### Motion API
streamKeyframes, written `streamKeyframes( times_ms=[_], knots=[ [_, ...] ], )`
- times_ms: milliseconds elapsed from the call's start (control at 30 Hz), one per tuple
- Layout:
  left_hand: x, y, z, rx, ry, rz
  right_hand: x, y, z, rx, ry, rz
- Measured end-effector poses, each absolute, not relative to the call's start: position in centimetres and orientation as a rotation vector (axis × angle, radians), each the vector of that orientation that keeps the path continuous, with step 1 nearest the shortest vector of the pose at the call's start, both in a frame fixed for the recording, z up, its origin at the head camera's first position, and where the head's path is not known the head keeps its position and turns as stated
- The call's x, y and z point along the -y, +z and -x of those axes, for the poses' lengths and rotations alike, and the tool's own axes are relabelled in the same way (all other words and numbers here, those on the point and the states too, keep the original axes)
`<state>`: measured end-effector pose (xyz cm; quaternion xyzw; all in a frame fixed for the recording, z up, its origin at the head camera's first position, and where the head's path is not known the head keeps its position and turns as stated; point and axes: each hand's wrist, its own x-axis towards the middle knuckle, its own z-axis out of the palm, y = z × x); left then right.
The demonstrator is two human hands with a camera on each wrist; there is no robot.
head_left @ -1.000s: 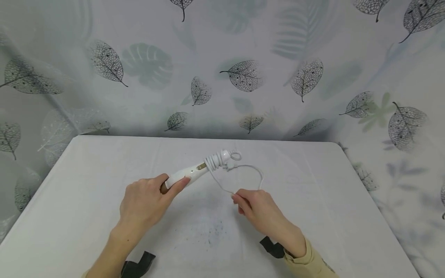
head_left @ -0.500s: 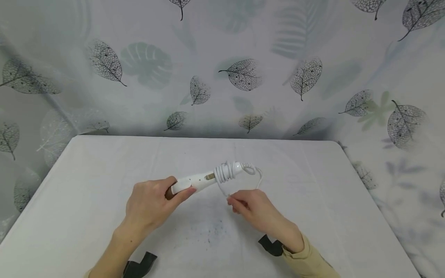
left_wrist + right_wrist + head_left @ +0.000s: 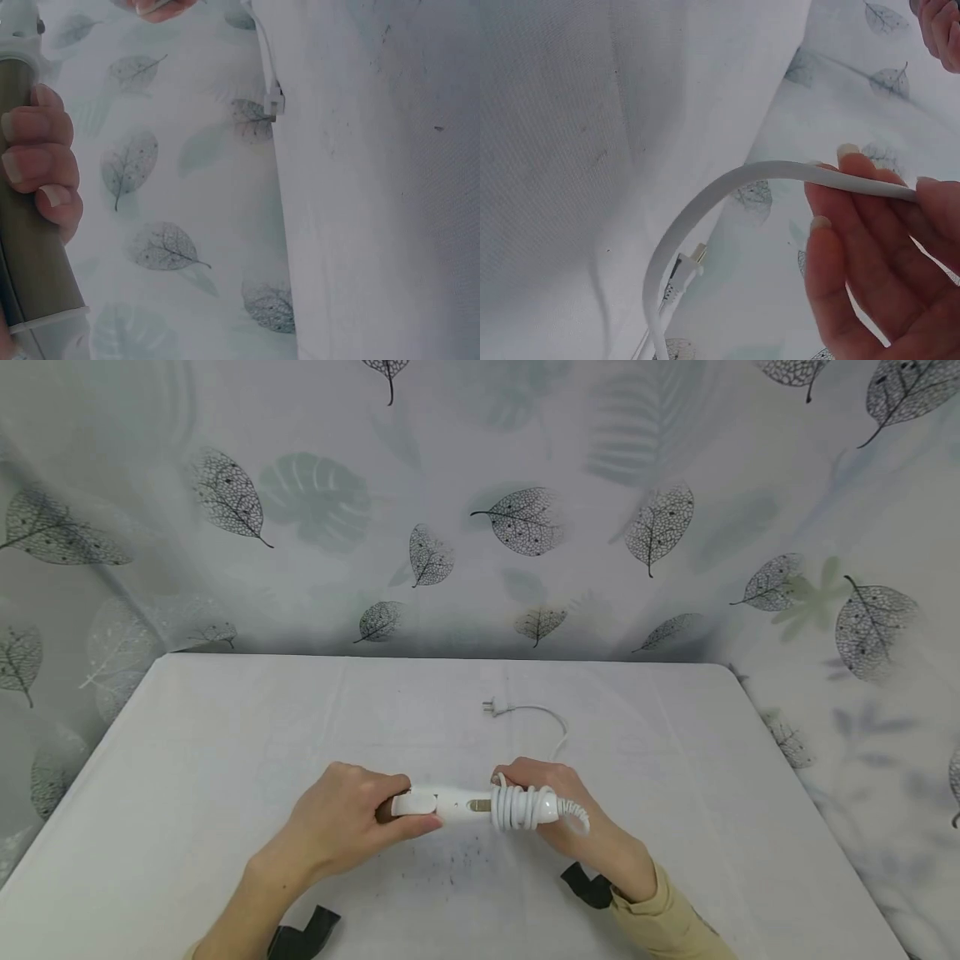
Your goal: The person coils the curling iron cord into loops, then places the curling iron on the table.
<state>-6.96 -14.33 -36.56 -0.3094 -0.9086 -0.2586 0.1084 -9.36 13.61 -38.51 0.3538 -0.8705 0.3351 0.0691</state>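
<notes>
My left hand (image 3: pixel 348 814) grips a white curling iron (image 3: pixel 453 806) by its brownish-gold barrel (image 3: pixel 34 255), fingers curled round it in the left wrist view. The iron lies level across the head view, its handle end pointing right. White cord (image 3: pixel 516 808) is wound in several turns round that end, which overlaps my right hand (image 3: pixel 564 782). In the right wrist view, the right thumb and fingers pinch a free length of the cord (image 3: pixel 727 180). Beyond the hands, the two-pin plug (image 3: pixel 497 707) lies on the table with its cord curving back to my right hand.
A white-covered table (image 3: pixel 247 718) spans the front. Small dark specks (image 3: pixel 461 860) mark its cloth between the forearms. Black straps (image 3: pixel 303 935) show beside both wrists. A leaf-patterned curtain (image 3: pixel 480 452) hangs behind and along the sides.
My left hand has brought the curling iron down and nearer, turning it from slanted to level, so its wound end now overlaps my right hand. The right hand has stayed near its place.
</notes>
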Motion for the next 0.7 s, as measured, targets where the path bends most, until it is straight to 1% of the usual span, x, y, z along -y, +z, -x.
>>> streamKeyframes(
  times_ms=[200, 400, 700],
  knots=[
    [14.1, -36.7, 6.8, 2.694, -0.831, 0.990, -13.6, -38.8, 9.5, 2.514, 1.081, -1.122],
    [13.6, -36.7, 6.6, 2.733, -0.850, 1.068, -13.6, -39.2, 9.9, 2.431, 1.046, -1.162],
    [13.4, -36.9, 6.4, 2.816, -0.781, 1.041, -14.8, -38.9, 10.3, 2.401, 0.991, -1.107]
  ],
)
